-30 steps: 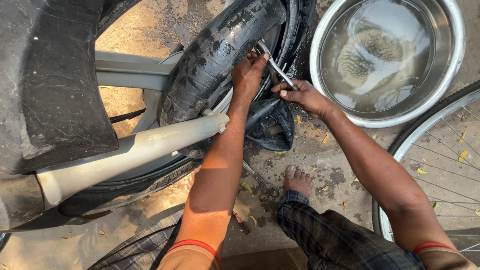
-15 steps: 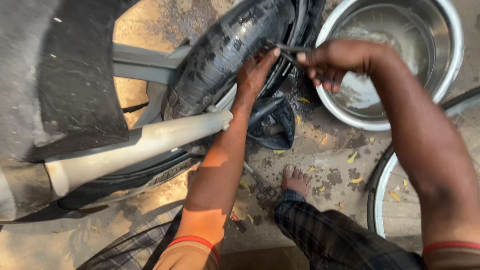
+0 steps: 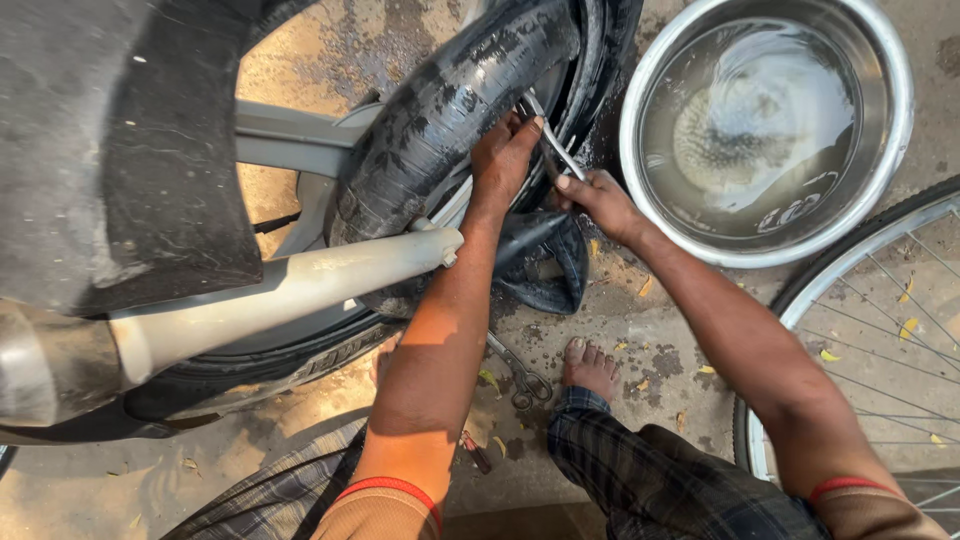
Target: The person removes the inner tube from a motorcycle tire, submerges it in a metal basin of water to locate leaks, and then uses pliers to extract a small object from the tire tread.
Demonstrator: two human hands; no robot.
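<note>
A black motorcycle tyre [image 3: 440,110] with its wet inner tube [image 3: 545,262] pulled partly out stands upright at the top centre. My left hand [image 3: 505,155] presses on the tube where it meets the wheel rim. My right hand [image 3: 597,200] grips a thin metal tool [image 3: 548,140] whose tip pokes between tube and rim, right beside my left fingers. Both hands nearly touch each other.
A large steel basin [image 3: 900,150] of murky water sits at upper right. A bicycle wheel [image 3: 860,320] lies at the right edge. A pale exhaust pipe [image 3: 280,295] crosses the left. Scissors [image 3: 520,375] lie on the ground by my bare foot [image 3: 590,365].
My right hand has come down from in front of the basin back to the rim, with the metal tool again beside my left hand. My left hand has stayed on the tube.
</note>
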